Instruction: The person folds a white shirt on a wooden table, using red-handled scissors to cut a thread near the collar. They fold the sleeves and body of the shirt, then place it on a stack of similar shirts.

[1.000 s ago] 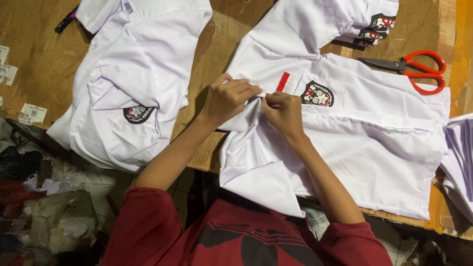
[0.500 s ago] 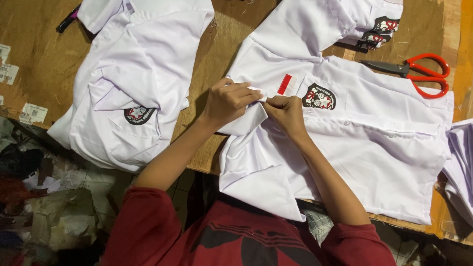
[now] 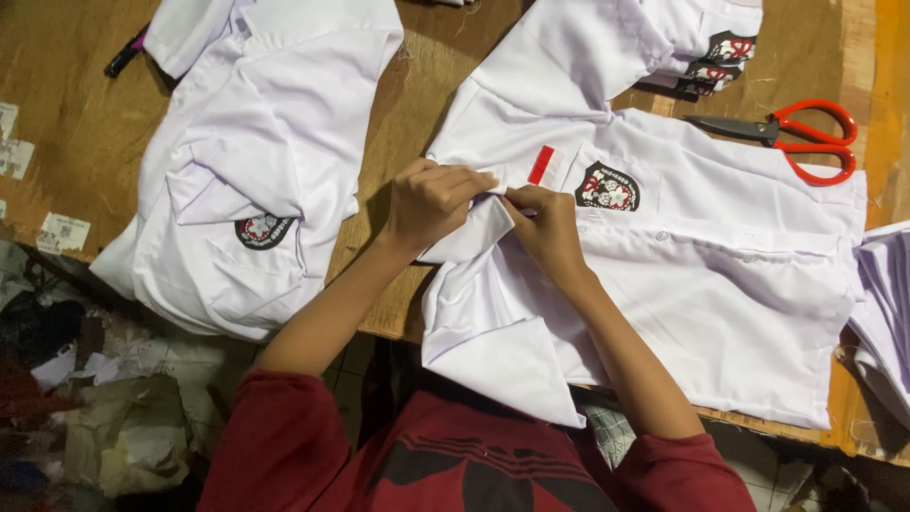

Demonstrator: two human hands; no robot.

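A white shirt with a round crest patch and a small red and white tag lies spread on the wooden table. My left hand and my right hand meet at its collar, both pinching the white fabric near the top of the button placket. The fingertips touch each other over the fold. The shirt's near sleeve hangs over the table's front edge.
A second folded white shirt with a crest lies at the left. Red-handled scissors rest at the upper right. More white garments are stacked at the right edge. Paper scraps litter the floor.
My hands have shifted slightly along the collar and drawn closer together; the shirt fabric under them has been pulled a little. The view has drifted a bit.
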